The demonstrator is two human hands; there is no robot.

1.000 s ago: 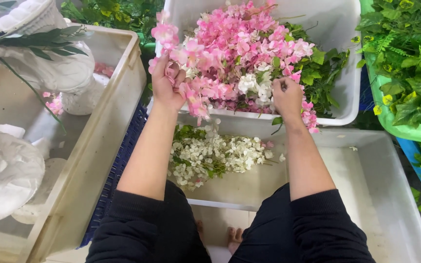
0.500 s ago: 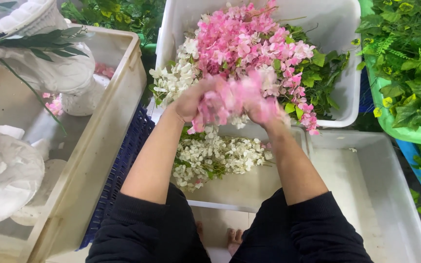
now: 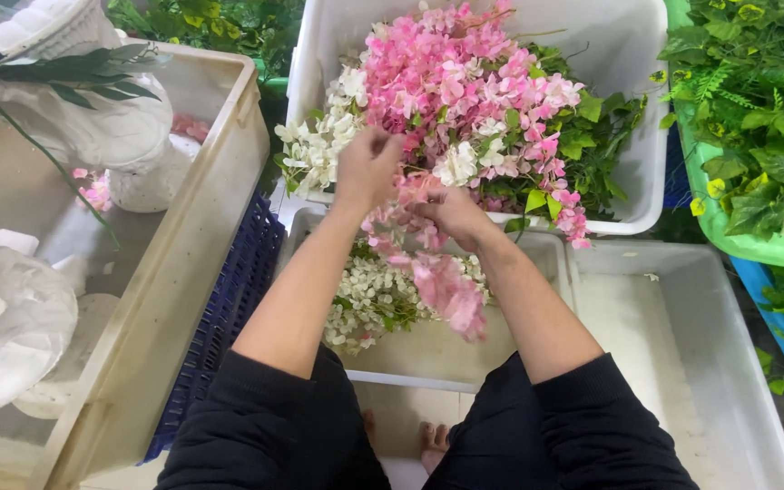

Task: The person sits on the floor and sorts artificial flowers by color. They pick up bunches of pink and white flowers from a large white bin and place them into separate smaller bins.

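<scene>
At the far left stands a beige bin (image 3: 183, 272) holding white plastic bags (image 3: 11, 318), a white basket (image 3: 74, 109) with a dark palm frond (image 3: 65, 77) lying across it, and a few loose pink petals (image 3: 94, 192). Just right of that bin, a dark blue crate (image 3: 224, 318) is wedged on edge between it and a shallow white tray (image 3: 446, 349) in the near middle, where a heap of small white blossoms (image 3: 369, 299) lies. Above that tray the left hand (image 3: 367, 168) is raised with its fingers curled together around the upper end of a sprig of pink flowers (image 3: 433, 272). The right hand (image 3: 454, 210), just beside it and slightly nearer, is closed on the same sprig lower down, and the blurred pink tail hangs over the white blossoms. Beyond both hands, a deep white tub (image 3: 632, 109) is piled with pink flowers (image 3: 465, 82), some white ones (image 3: 319, 150) at its left edge and green leaves (image 3: 605, 136) at its right. To the right of the near tray sits another white tray (image 3: 682, 345). At the far right a green tub (image 3: 728, 231) is full of leafy greenery (image 3: 764, 100), with a blue bin (image 3: 769, 295) under it.
</scene>
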